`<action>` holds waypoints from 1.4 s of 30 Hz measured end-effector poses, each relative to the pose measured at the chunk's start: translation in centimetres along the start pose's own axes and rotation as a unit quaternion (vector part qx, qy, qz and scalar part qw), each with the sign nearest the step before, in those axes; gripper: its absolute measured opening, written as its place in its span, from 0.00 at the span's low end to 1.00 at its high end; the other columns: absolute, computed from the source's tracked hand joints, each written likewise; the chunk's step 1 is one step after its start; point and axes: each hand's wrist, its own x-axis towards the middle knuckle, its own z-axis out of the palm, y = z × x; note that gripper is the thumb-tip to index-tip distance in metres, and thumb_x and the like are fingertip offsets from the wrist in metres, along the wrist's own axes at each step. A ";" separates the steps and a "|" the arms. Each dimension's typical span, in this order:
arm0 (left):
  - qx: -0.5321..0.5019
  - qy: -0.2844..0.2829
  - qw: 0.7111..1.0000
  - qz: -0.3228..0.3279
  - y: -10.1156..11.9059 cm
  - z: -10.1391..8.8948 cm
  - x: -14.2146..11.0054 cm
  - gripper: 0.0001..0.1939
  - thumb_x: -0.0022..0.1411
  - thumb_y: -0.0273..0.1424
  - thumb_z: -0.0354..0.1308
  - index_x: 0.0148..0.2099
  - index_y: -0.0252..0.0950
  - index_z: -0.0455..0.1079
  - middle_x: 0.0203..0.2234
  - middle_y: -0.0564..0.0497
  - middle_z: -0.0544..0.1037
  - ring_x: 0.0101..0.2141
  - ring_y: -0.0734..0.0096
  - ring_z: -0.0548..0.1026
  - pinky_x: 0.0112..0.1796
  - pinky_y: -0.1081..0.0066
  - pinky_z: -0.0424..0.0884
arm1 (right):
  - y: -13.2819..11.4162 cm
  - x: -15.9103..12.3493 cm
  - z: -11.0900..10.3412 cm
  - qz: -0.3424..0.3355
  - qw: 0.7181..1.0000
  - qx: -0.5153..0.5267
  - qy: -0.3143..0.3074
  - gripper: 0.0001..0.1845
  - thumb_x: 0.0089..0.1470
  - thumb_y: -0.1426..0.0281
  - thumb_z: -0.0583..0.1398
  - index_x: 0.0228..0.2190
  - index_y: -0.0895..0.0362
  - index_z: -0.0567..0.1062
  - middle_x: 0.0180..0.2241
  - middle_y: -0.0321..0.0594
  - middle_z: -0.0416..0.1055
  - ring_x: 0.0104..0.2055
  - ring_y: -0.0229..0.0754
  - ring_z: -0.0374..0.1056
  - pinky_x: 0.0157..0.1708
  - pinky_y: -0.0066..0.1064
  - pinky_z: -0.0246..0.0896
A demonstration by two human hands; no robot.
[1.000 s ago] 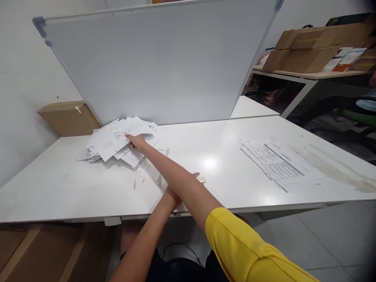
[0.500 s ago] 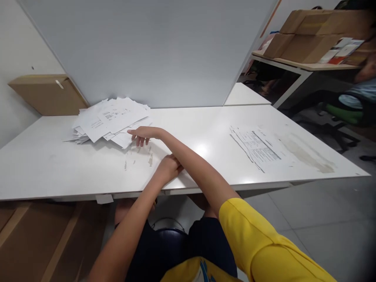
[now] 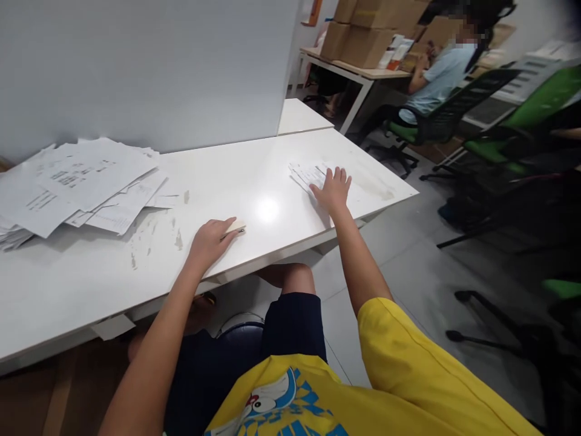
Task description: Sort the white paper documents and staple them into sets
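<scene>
My left hand (image 3: 209, 243) rests on the white table near its front edge. Its thumb and fingers close round a small pale, flat object (image 3: 236, 225) with a dark tip, mostly hidden by the hand, so its kind cannot be made out. Reaching to the right, my right hand (image 3: 334, 189) has its fingers spread over a printed sheet of paper (image 3: 313, 174) lying on the table. Part of that sheet is covered by the hand. A loose, fanned pile of printed papers (image 3: 97, 175) lies to the left of my left hand.
An upright grey-white panel (image 3: 149, 66) stands along the back of the white table (image 3: 218, 175). Behind to the right, cardboard boxes (image 3: 363, 45) stand on another desk. A person in a light blue top (image 3: 447, 75) sits there, near green-and-black office chairs (image 3: 521, 121).
My view has turned right. My right hand has moved from near the paper pile to the sheet on the right, its fingers now spread. My forearms no longer cross.
</scene>
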 end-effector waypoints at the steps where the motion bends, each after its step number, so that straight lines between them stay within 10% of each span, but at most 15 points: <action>1: 0.000 0.001 1.000 -0.003 0.1 -0.1 0.0 0.26 0.68 0.45 0.43 0.59 0.37 0.67 0.46 0.43 0.78 0.48 0.56 0.72 0.47 0.60 0.68 | 1.9 0.1 0.5 0.033 0.999 -0.016 -0.026 0.39 0.62 0.52 0.46 0.61 0.71 0.56 0.64 0.66 0.48 0.68 0.62 0.40 0.63 0.55 0.34; 5: -0.002 -0.005 1.000 -0.007 0.3 -0.4 0.1 0.28 0.68 0.47 0.43 0.60 0.36 0.66 0.47 0.43 0.78 0.49 0.55 0.72 0.48 0.60 0.68 | 4.9 -0.7 1.8 0.079 0.992 -0.004 -0.100 0.38 0.63 0.54 0.42 0.62 0.71 0.54 0.66 0.64 0.45 0.69 0.59 0.41 0.64 0.55 0.35; 12: 0.017 0.020 1.000 -0.007 -0.1 0.1 0.3 0.30 0.68 0.49 0.40 0.60 0.35 0.67 0.46 0.41 0.78 0.48 0.54 0.73 0.47 0.60 0.68 | 3.2 -1.7 0.5 0.080 0.984 -0.018 -0.161 0.49 0.58 0.44 0.45 0.65 0.69 0.47 0.68 0.66 0.38 0.70 0.62 0.35 0.64 0.53 0.35; 26: 0.014 0.030 0.999 -0.001 -0.5 0.0 0.2 0.28 0.67 0.47 0.42 0.58 0.36 0.68 0.47 0.42 0.78 0.48 0.52 0.73 0.46 0.59 0.68 | 2.0 -1.9 -1.0 0.069 0.991 -0.054 -0.096 0.27 0.65 0.65 0.43 0.61 0.64 0.57 0.50 0.62 0.69 0.53 0.57 0.66 0.49 0.45 0.59; 42: 0.006 0.038 0.999 -0.009 -0.9 0.3 0.5 0.27 0.66 0.47 0.43 0.57 0.39 0.69 0.46 0.45 0.79 0.48 0.53 0.73 0.46 0.61 0.69 | 4.6 -0.4 0.0 0.107 0.988 0.021 -0.113 0.39 0.58 0.48 0.50 0.61 0.61 0.60 0.65 0.57 0.51 0.66 0.56 0.48 0.62 0.45 0.45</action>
